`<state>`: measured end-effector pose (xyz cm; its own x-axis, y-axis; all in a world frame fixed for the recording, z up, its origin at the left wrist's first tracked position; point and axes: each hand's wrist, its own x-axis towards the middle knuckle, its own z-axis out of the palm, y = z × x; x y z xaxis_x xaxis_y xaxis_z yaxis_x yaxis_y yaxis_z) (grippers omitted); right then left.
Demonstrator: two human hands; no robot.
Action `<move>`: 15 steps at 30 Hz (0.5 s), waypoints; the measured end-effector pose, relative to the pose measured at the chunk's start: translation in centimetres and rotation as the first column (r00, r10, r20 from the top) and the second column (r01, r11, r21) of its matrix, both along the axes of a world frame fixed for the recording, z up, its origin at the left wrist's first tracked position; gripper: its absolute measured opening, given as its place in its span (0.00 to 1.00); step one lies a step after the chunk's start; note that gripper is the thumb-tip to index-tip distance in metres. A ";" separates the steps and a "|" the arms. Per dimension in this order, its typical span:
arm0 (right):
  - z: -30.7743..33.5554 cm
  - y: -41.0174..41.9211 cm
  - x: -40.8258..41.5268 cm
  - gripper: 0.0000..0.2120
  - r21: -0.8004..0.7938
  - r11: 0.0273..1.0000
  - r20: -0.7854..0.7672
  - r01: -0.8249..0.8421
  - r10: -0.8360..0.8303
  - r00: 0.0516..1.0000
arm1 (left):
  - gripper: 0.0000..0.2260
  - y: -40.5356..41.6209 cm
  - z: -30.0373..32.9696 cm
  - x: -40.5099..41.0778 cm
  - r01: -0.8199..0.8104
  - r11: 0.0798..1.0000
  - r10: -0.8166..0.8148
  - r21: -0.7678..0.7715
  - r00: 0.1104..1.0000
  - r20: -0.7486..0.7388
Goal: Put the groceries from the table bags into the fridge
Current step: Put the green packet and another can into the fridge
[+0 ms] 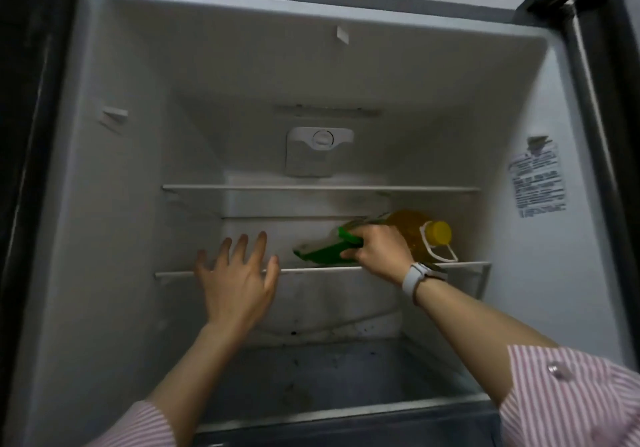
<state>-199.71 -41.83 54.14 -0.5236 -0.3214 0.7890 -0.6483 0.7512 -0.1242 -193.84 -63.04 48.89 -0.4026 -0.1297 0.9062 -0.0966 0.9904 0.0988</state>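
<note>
The fridge stands open in front of me, its white inside dim. On the lower glass shelf lies a green packet, and my right hand grips its right end. Behind that hand a bottle of yellow oil with a yellow cap lies on its side, cap pointing right. My left hand hovers at the shelf's front edge, left of the packet, fingers spread and holding nothing.
An upper glass shelf spans the fridge above. A thermostat housing sits on the back wall. A stained bottom compartment lies below the shelf. A printed sticker is on the right inner wall. The open door stands at right.
</note>
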 end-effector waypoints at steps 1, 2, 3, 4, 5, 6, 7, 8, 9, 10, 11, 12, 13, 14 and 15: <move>0.4 -0.2 -0.5 0.13 0.032 0.999 0.099 -0.019 0.016 0.995 | 0.24 0.1 -0.1 0.1 -0.007 1.000 0.007 -0.007 1.000 -0.021; 0.8 -0.5 -0.9 0.11 0.067 0.997 0.181 -0.048 0.035 0.983 | 0.23 0.2 -0.2 0.2 -0.009 1.000 0.008 -0.007 1.000 -0.028; 1.3 -0.8 -1.4 0.11 0.085 0.993 0.244 -0.081 0.058 0.968 | 0.23 0.3 -0.2 0.3 -0.008 1.000 0.008 0.001 0.999 -0.034; 1.7 -1.1 -1.6 0.11 0.091 0.989 0.291 -0.116 0.085 0.953 | 0.23 0.4 -0.2 0.2 -0.008 1.000 0.008 0.004 0.999 -0.035; 2.1 -1.2 -1.7 0.12 0.090 0.985 0.334 -0.150 0.112 0.936 | 0.23 0.4 -0.2 0.2 -0.008 1.000 0.008 0.005 1.000 -0.027; 2.2 -1.3 -1.7 0.14 0.081 0.979 0.379 -0.187 0.143 0.914 | 0.24 0.3 -0.2 0.2 -0.008 1.000 0.008 0.005 1.000 -0.014; 2.4 -1.2 -1.5 0.17 0.073 0.973 0.417 -0.221 0.172 0.893 | 0.24 0.4 -0.2 0.2 -0.007 1.000 0.007 0.013 1.000 0.003; 2.2 -1.1 -1.2 0.21 0.072 0.967 0.412 -0.245 0.195 0.890 | 0.24 0.4 -0.3 0.2 -0.010 1.000 0.009 0.021 1.000 0.011; 1.7 -0.9 -0.7 0.24 0.088 0.966 0.323 -0.242 0.202 0.925 | 0.25 0.3 -0.4 0.2 -0.011 0.999 0.011 0.030 1.000 0.015; 0.9 -0.7 0.0 0.26 0.103 0.973 0.130 -0.206 0.192 0.973 | 0.26 0.2 -0.5 0.3 -0.010 0.999 0.009 0.037 1.000 0.015; -0.2 -0.6 0.5 0.25 0.098 0.981 -0.139 -0.168 0.181 0.974 | 0.26 0.2 -0.6 0.4 -0.007 0.999 0.006 0.046 1.000 0.023; -1.4 -0.5 1.2 0.24 0.079 0.986 -0.377 -0.149 0.167 0.911 | 0.26 0.2 -0.9 0.5 -0.010 0.999 0.009 0.046 1.000 0.028; -2.5 -0.4 1.6 0.23 0.071 0.987 -0.490 -0.142 0.159 0.857 | 0.26 0.2 -1.1 0.7 -0.020 0.999 0.019 0.039 0.999 0.037; -3.3 -0.4 2.1 0.24 0.102 0.987 -0.480 -0.120 0.155 0.864 | 0.26 0.2 -1.4 0.9 -0.032 0.999 0.031 0.025 0.998 0.049; -3.8 -0.4 2.4 0.26 0.153 0.985 -0.382 -0.080 0.133 0.915 | 0.25 0.3 -1.5 1.2 -0.044 0.999 0.043 0.006 0.997 0.070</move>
<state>-197.31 -42.19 50.34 -0.1404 -0.4726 0.8700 -0.7020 0.6672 0.2491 -192.65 -62.76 47.36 -0.4590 -0.1549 0.8748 -0.1466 0.9844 0.0973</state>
